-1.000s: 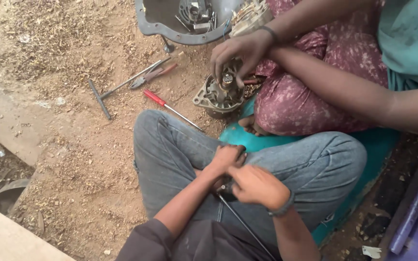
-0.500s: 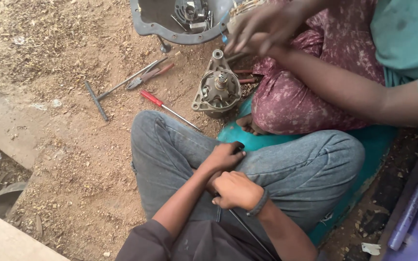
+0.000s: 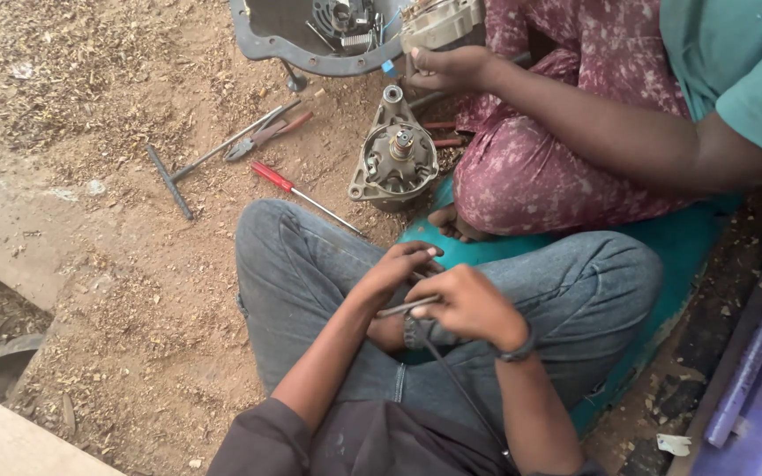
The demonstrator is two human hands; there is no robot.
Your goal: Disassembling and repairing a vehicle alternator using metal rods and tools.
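Thin dark rod [image 3: 407,308] lies across the person's lap, over the grey jeans [image 3: 310,264], and both hands meet on it. The right hand [image 3: 469,304] has its grip clamped on the rod, with the fingers curled over it and the thumb side pointing to the left. The left hand [image 3: 394,269] is just beside it, touching, and its fingers are bent together around the far end of the same rod; what exactly is under these fingers I cannot tell. A thin black cable [image 3: 456,383] runs from the hands down toward the dark shirt at the bottom edge. On the right wrist sits a dark band [image 3: 518,348]. The person sits cross-legged on a teal mat [image 3: 663,308], on sandy ground [image 3: 90,132] covered with wood shavings. Near the left knee lies a red-handled screwdriver [image 3: 297,189], and a little further a T-shaped metal wrench [image 3: 209,163] with pliers [image 3: 266,137] just beside it. A round metal alternator housing [image 3: 394,159] stands on the ground beyond the knees. Another person, in a teal shirt and patterned maroon trousers [image 3: 566,150], sits opposite; this co-worker's hand [image 3: 451,66] holds a metal part [image 3: 438,22] next to a dark basin [image 3: 266,44] with small parts inside.
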